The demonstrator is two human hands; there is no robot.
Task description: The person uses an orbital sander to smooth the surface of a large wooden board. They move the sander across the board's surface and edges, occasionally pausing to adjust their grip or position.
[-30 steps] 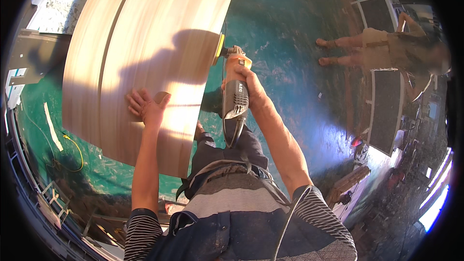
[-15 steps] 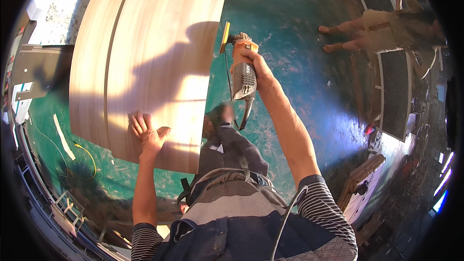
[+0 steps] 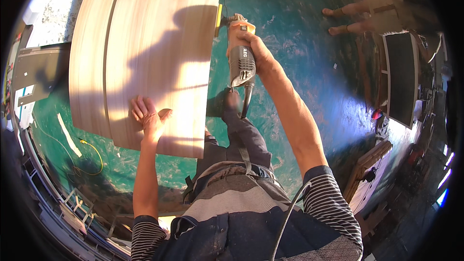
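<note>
My right hand (image 3: 257, 48) is wrapped round the body of an orange and black angle grinder (image 3: 242, 61), its cord end toward me. The grinder's yellow disc (image 3: 218, 21) stands on edge at the right edge of a long pale wooden panel (image 3: 159, 0); whether they touch I cannot tell. My left hand (image 3: 149, 115) rests on the near part of the panel, thumb spread, holding nothing. A dark seam runs lengthwise through the panel, and a shadow falls across it.
The floor (image 3: 285, 14) is green and scuffed. On it at left lie a yellow cord (image 3: 100, 157) and a pale strip (image 3: 68, 134). A person (image 3: 382, 12) stands far right, beside dark panels (image 3: 402, 79). A stack of boards (image 3: 367, 169) lies at lower right.
My right hand has moved the grinder slightly away from me and its disc closer to the panel's edge. I appear to have stepped or leaned, and my left hand stays on the panel.
</note>
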